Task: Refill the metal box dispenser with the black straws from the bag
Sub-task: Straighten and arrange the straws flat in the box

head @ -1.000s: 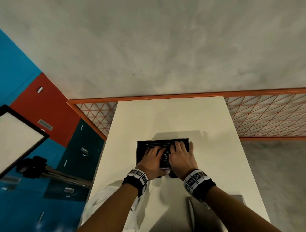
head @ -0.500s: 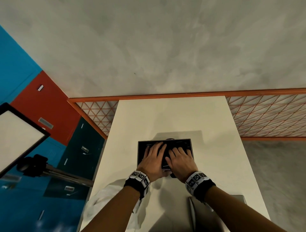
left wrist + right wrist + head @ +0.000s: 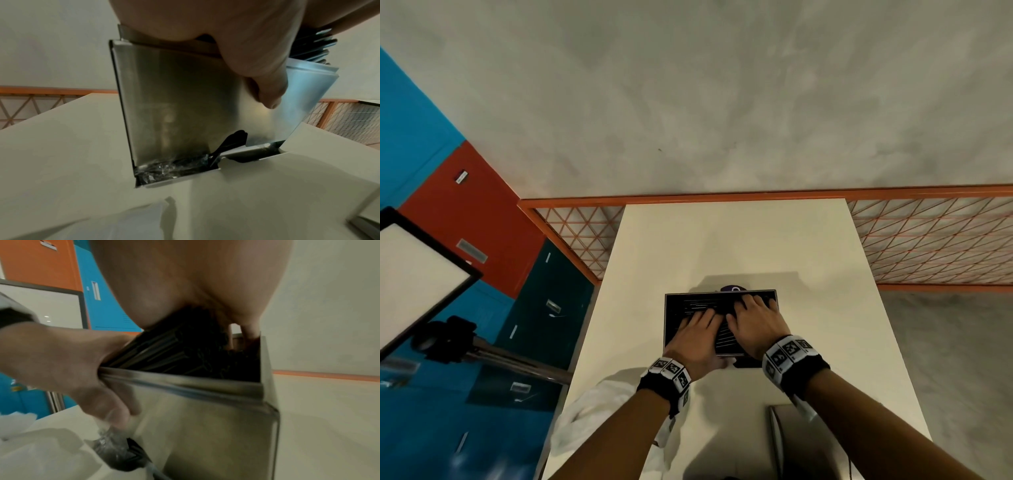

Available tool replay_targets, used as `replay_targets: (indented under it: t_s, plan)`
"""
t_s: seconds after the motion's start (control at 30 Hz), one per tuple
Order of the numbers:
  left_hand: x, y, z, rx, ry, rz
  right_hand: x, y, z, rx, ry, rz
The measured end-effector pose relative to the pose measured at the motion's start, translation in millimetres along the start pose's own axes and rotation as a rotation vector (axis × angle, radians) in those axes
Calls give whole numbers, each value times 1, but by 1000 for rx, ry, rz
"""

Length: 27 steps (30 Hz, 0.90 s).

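Observation:
The open metal box dispenser (image 3: 670,322) stands mid-table, filled with black straws (image 3: 697,305) lying crosswise. Both my hands lie on top of the straws with fingers laid fairly flat: left hand (image 3: 698,334) over the near left, right hand (image 3: 755,318) over the right, fingertips near the far rim. In the left wrist view my thumb (image 3: 259,68) hangs over the box's shiny front wall (image 3: 174,97), and straw ends (image 3: 310,45) poke out top right. The right wrist view shows my right palm (image 3: 195,280) pressing on the straws (image 3: 185,350), beside the left hand (image 3: 61,361).
A white crumpled bag (image 3: 592,411) lies at the table's near left edge. A grey metal piece (image 3: 784,442) sits near right. The box's bottom tray (image 3: 180,172) holds clear-wrapped black items. Orange mesh fencing (image 3: 928,240) borders the far table end.
My left hand drew back toward the near side of the box while my right hand slid forward and right over the straws. The box stayed put.

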<state>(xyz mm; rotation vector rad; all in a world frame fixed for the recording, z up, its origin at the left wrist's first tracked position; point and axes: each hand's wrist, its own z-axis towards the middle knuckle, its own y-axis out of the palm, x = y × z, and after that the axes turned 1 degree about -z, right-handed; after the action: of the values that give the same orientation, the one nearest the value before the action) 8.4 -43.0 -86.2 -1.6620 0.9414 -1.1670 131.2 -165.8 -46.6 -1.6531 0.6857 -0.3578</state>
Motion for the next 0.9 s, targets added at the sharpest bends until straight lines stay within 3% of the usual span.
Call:
replay_targets:
  t_s: [0.27, 0.43, 0.53, 0.63, 0.9]
  plan:
    - [0, 8, -9, 124, 46, -6, -3, 6, -2, -64, -12, 43]
    - [2, 10, -11, 52, 6, -13, -3, 9, -8, -33, -63, -16]
    - [4, 11, -14, 74, 9, 7, -6, 7, -9, -11, -62, -64]
    - [4, 10, -14, 82, 11, 7, -11, 5, -7, -17, 10, -65]
    - [5, 9, -15, 56, 2, -5, -12, 2, 10, -199, 230, 81]
